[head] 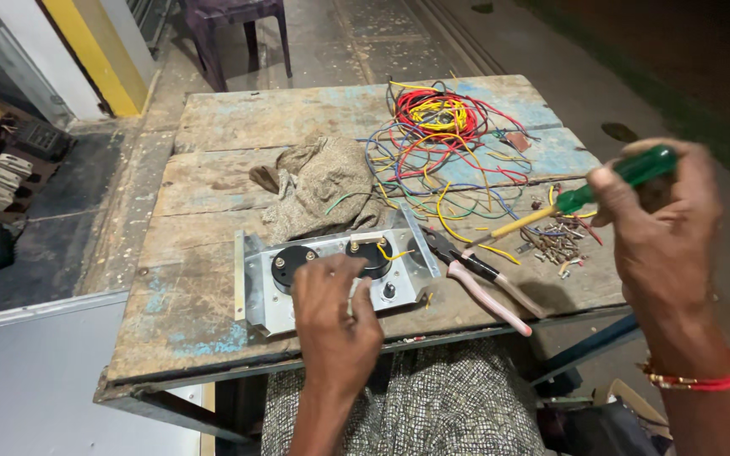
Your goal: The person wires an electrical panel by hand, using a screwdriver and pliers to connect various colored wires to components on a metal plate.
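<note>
The left hand [334, 317] rests on the metal panel [331, 274] at the front of the wooden counter [213, 219], its grip closed on a small part I cannot make out. The right hand [665, 228] is lifted, its grip tight around a green screwdriver [610, 181]. Pink pliers [483, 279] lie beside the panel, near tangled wires [441, 139].

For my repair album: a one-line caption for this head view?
Left hand on a metal panel, right hand gripping a green-handled screwdriver above a wooden table.
</note>
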